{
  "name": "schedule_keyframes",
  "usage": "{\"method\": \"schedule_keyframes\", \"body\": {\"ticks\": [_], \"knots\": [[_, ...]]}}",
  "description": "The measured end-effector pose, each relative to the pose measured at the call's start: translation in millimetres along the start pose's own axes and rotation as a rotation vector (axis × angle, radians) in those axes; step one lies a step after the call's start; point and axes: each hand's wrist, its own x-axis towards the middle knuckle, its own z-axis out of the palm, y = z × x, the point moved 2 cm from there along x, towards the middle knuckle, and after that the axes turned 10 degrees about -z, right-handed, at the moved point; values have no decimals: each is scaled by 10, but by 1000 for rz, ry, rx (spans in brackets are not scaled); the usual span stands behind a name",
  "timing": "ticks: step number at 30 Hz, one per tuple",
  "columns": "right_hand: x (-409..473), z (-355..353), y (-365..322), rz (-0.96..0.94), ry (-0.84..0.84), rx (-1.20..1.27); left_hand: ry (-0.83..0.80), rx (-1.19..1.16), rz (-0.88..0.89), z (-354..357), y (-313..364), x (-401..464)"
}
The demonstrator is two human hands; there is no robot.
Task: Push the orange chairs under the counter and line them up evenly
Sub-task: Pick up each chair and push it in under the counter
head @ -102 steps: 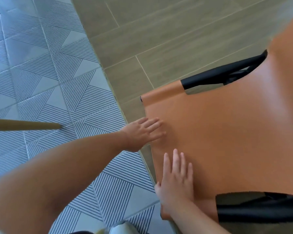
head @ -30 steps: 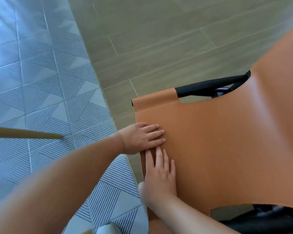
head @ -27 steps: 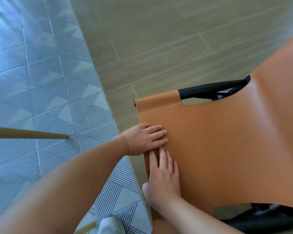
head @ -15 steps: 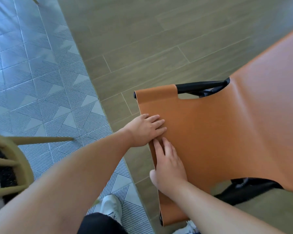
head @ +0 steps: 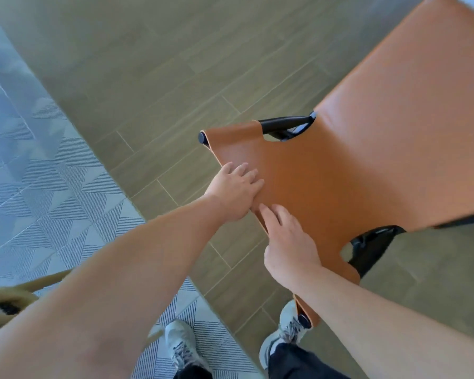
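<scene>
Wood-look plank floor [head: 175,64] fills most of the view, patterned blue-grey tile [head: 39,173] at left. Orange chair [head: 367,160] takes the right half, leather sling on a black frame [head: 282,124], extending away from the person toward upper right; that diagonal is its long axis. Counter not in view, so can't tell how far it has to go, presumably up-right. Tan wooden chair [head: 14,294] pokes in at lower left. Both hands sit at the sling's near left edge, side by side, almost touching. Left hand [head: 234,191] lies flat on the leather, fingers straight, pressing. Right hand [head: 289,242] is just below it, fingers mostly extended on the leather, thumb side looks hooked at the edge, can't tell for sure. Neither hand is clearly nearer; both are behind the chair, so a push forward along its axis looks right. Grey sneakers [head: 181,343] at the bottom
</scene>
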Motion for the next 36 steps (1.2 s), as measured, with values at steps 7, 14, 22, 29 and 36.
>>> {"method": "schedule_keyframes", "body": {"ticks": [7, 14, 22, 29, 36], "knots": [[-321, -757, 447, 72, -22, -226, -45, 88, 46, -852, 299, 480], [-516, -1320, 967, 140, -7, -295, -69, 103, 48, -1476, 546, 949], [-489, -1979, 1595, 176, 14, -340, -46, 149, 52, -2133, 910, 1509], [-442, -2396, 2105, 196, 52, -348, 32, 116, 108, -2484, 1124, 1967], [-389, -2860, 2592, 329, 200, -308, 70, 126, 217, -2859, 1357, 2473]]}}
